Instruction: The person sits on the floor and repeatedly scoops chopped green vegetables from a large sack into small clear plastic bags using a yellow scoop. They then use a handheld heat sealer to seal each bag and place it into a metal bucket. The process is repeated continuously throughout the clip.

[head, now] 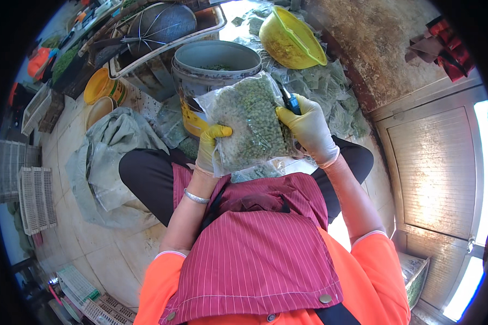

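Note:
A clear plastic bag of small green peppercorn-like berries (252, 118) is held up between both hands, above my lap. My left hand (212, 147), in a thin pale glove with yellow fingertips, grips the bag's lower left edge, thumb on top. On the right edge is my right hand (309, 130), gloved alike, which also holds a small blue-and-black cutting tool (292, 103) pointing up and away. Just behind the bag stands a large round bucket (217, 55) with green material inside. More filled plastic bags (337, 97) lie piled on the floor beyond my right hand.
A yellow plastic basin (288, 40) rests tilted on the bags. A rectangular tub (146, 77) with a round mesh strainer (162, 26) stands behind the bucket. Left are a yellow bucket (101, 87), a greyish sack (114, 154) and plastic crates (36, 199). A metal door (431, 162) is at right.

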The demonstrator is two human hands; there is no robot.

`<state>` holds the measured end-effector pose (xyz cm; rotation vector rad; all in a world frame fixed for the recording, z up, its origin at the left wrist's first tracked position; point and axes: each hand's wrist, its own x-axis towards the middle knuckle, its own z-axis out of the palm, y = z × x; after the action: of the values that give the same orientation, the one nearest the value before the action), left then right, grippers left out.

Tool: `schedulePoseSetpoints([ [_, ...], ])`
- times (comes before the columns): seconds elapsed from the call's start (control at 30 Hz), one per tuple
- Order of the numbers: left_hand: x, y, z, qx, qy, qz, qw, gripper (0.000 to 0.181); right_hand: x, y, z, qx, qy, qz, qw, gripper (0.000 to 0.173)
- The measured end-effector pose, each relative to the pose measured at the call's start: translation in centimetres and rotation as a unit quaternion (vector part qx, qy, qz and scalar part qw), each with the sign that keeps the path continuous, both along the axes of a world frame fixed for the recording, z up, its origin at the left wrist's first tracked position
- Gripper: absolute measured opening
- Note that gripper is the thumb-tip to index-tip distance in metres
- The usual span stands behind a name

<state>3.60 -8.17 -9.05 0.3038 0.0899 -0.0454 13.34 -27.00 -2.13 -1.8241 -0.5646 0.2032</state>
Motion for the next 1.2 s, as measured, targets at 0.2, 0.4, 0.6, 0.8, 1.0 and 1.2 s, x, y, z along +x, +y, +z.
schedulePoseSetpoints([
  [0.2,1.2,2.4,-3.4,0.468,0.151,0.089,0.866,0.022,-0.2,0.9,-1.3,0.058,0.206,-0.054,0.975,0.01],
  [0.4,1.3,3.9,-0.6,0.934,-0.004,-0.021,0.356,0.039,-1.7,6.7,-3.2,0.023,0.151,0.076,0.985,0.007],
  [0.6,4.4,-1.7,-9.7,0.925,0.199,0.166,0.279,0.016,-3.0,-2.3,-2.9,0.154,0.337,-0.128,0.92,0.028],
  [0.8,-4.3,3.1,2.2,0.676,0.139,0.036,0.723,0.021,-2.9,2.6,3.1,0.216,0.387,0.029,0.896,0.033],
  [1.0,-5.8,4.8,3.3,0.24,0.087,0.148,0.955,0.03,1.2,5.7,3.4,0.258,0.4,0.147,0.867,0.031],
  [1.2,-0.8,1.0,-4.4,0.03,0.083,0.011,0.996,0.026,0.4,7.0,5.6,0.225,0.288,0.057,0.929,0.038],
])
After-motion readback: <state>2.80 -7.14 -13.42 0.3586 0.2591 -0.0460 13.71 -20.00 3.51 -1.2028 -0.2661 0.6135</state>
